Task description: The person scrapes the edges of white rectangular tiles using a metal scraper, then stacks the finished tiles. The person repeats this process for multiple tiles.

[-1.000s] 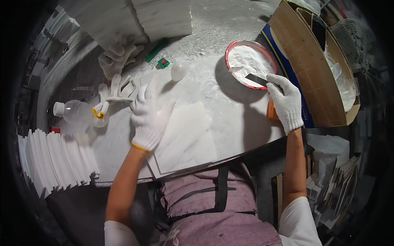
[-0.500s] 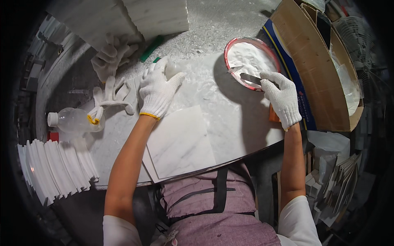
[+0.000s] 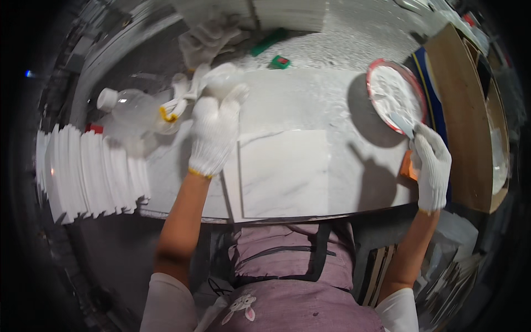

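Observation:
My left hand, in a white knit glove, is closed around a pale, rounded, translucent object above the worktop, beside the far left corner of a white marbled tile. What that object is, I cannot make out. A putty knife with a dark blade is gripped in my gloved right hand. Its blade reaches over the near rim of a red-rimmed bowl filled with white powder or paste. Close to my right hand, on the worktop, lies an orange block.
A clear plastic bottle lies left, behind a row of stacked white tiles. Spare white gloves and green pieces lie at the back. An open cardboard box stands right of the bowl. Stacked panels are below the right edge.
The view has shifted, so the worktop sits further right. My left hand has moved left from the tile with the pale object, uncovering a green piece. My right hand keeps the knife at the bowl.

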Motion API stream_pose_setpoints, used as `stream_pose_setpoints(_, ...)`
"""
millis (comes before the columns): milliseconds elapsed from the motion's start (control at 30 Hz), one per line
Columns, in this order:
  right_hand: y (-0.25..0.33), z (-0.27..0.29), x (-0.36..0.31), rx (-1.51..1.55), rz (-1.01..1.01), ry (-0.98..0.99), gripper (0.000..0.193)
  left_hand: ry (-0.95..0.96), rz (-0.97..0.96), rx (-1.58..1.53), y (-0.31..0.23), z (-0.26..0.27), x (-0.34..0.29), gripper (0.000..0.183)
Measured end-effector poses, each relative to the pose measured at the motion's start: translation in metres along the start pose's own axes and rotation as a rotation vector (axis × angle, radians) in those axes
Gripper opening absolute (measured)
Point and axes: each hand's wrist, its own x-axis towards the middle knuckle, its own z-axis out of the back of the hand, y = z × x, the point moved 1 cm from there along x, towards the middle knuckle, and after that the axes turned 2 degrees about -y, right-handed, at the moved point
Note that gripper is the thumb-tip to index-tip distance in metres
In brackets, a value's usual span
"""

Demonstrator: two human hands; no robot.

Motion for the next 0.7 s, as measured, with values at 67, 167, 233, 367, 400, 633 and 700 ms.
stream_pose_setpoints(67,-0.004,-0.006,-0.015,0.043,-0.027,0.089,0.027,-0.071,-0.055,-0.186,0.016,0.027,-0.021,0.03)
stream_pose_setpoints(167,-0.005,-0.034,-0.045,0.06,-0.065,0.192,0.026,-0.187,-0.068,-0.399,0.045,0.049,-0.063,0.037)
stream_pose_setpoints(233,-0.008,-0.058,-0.063,0.084,-0.166,0.279,0.027,-0.215,-0.056,-0.456,0.067,0.054,-0.09,0.043)
stream_pose_setpoints(367,0.002,-0.103,-0.087,-0.015,-0.185,0.443,0.027,-0.244,-0.099,-0.479,0.107,0.045,-0.126,0.049)
stream_pose_setpoints(400,0.004,-0.111,-0.091,-0.024,-0.187,0.462,0.027,-0.268,-0.122,-0.495,0.112,0.039,-0.131,0.049)
stream_pose_setpoints(633,-0.005,-0.147,-0.103,-0.159,0.044,0.462,0.027,-0.285,-0.131,-0.457,0.118,0.028,-0.136,0.048)
stream_pose_setpoints(700,-0.005,-0.152,-0.107,-0.164,0.102,0.436,0.026,-0.278,-0.195,-0.405,0.12,0.029,-0.136,0.049)
